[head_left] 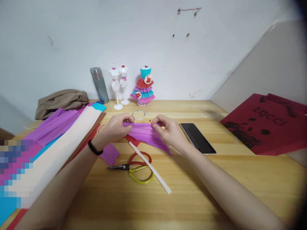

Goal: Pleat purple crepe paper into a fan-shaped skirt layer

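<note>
Over the tabletop (216,191), our left fingers (128,118) and right fingers (160,119) pinch purple paper (145,132), whose pleats uneven pulling could loosen.

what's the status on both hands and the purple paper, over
Left hand, right hand: fingers pinching pleated purple paper at its upper edge. Nearer the body: scissors, white strip across their handles.

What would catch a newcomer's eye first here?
Probably the purple paper, pleated and held by its top edge between the left hand and right hand at the centre. Next, the ruffled dress on a small form by the wall, beside two white mannequins. The red bag also stands out at far right.
</note>
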Available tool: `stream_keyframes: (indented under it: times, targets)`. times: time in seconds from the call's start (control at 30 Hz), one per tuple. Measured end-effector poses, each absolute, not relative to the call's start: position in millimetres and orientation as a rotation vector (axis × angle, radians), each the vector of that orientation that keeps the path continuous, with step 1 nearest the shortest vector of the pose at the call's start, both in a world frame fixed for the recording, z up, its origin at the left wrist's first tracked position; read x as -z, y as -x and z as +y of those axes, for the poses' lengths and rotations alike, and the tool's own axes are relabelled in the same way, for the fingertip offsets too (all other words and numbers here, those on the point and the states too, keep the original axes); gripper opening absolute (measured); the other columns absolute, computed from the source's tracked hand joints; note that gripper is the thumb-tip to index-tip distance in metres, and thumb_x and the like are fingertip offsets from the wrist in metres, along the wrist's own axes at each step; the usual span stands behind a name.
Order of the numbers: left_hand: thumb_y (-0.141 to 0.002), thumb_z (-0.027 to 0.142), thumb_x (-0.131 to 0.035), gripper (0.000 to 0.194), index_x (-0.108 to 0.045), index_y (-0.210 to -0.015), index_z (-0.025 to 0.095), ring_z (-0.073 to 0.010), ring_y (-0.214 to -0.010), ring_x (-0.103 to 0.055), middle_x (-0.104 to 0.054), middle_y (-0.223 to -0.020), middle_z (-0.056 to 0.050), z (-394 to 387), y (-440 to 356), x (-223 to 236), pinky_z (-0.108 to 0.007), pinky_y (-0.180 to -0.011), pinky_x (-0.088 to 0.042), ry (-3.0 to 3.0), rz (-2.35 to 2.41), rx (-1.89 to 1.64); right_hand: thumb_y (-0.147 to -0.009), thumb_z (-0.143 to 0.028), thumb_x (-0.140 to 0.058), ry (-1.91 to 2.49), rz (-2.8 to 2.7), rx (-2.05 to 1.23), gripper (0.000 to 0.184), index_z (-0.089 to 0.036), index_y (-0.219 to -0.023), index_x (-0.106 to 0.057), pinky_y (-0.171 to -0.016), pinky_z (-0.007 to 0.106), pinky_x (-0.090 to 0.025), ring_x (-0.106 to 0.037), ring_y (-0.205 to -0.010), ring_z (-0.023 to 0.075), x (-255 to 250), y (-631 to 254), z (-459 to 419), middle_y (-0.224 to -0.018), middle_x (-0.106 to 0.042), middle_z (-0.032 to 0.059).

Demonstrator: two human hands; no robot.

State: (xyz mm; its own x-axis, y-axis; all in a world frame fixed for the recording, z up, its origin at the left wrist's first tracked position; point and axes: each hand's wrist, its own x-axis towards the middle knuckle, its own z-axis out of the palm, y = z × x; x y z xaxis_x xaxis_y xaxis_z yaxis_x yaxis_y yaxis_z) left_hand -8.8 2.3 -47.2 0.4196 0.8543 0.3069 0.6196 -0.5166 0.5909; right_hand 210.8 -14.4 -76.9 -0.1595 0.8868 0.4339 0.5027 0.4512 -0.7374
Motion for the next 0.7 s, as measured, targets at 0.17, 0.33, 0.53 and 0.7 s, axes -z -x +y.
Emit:
stream_keyframes:
  times: [0.17, 0.33, 0.53, 0.7]
  targets:
    - [-0.070, 0.030, -0.067, 0.029, -0.070, -0.097, 0.019, -0.0207, -0.086, -0.064, -0.073, -0.093, -0.005, -1.9, 4.9, 49.5, -0.031, -0.081, -0.048, -2.424, 1.230, -0.856, -0.077, -0.020, -0.051, 1.186, -1.844, -0.554, 0.009, -0.020, -0.069, -0.056, -0.064, 0.029, -0.040, -0.055, -0.066, 0.0165, 74.1, -207.9, -19.3, -0.069, -0.061, 0.0016]
    - [-0.072, 0.037, -0.070, 0.026, -0.072, -0.092, 0.021, -0.0219, -0.085, -0.063, -0.072, -0.087, -0.004, -6.2, -2.7, 54.2, -0.031, -0.079, -0.047, -2.543, 1.253, -0.859, -0.077, -0.020, -0.051, 1.197, -1.845, -0.538, 0.009, -0.021, -0.070, -0.057, -0.064, 0.030, -0.040, -0.055, -0.066, 0.0171, 75.3, -205.8, -20.7, -0.070, -0.062, 0.0020]
    - [-0.077, 0.026, -0.066, 0.008, -0.069, -0.081, 0.019, -0.0196, -0.080, -0.059, -0.068, -0.079, -0.004, -8.5, -6.9, 53.3, -0.030, -0.074, -0.043, -2.562, 1.275, -0.886, -0.077, -0.020, -0.051, 1.190, -1.830, -0.532, 0.008, -0.021, -0.070, -0.056, -0.064, 0.029, -0.040, -0.055, -0.066, 0.0164, 75.3, -205.1, -21.8, -0.070, -0.062, 0.0015]
    - [-0.077, 0.022, -0.063, 0.008, -0.064, -0.071, 0.018, -0.0162, -0.073, -0.055, -0.063, -0.072, -0.001, -6.7, -6.1, 51.9, -0.028, -0.069, -0.040, -2.453, 1.263, -0.909, -0.077, -0.020, -0.052, 1.181, -1.826, -0.540, 0.008, -0.021, -0.070, -0.057, -0.063, 0.029, -0.039, -0.055, -0.065, 0.0163, 75.7, -204.9, -21.2, -0.070, -0.062, 0.0013]
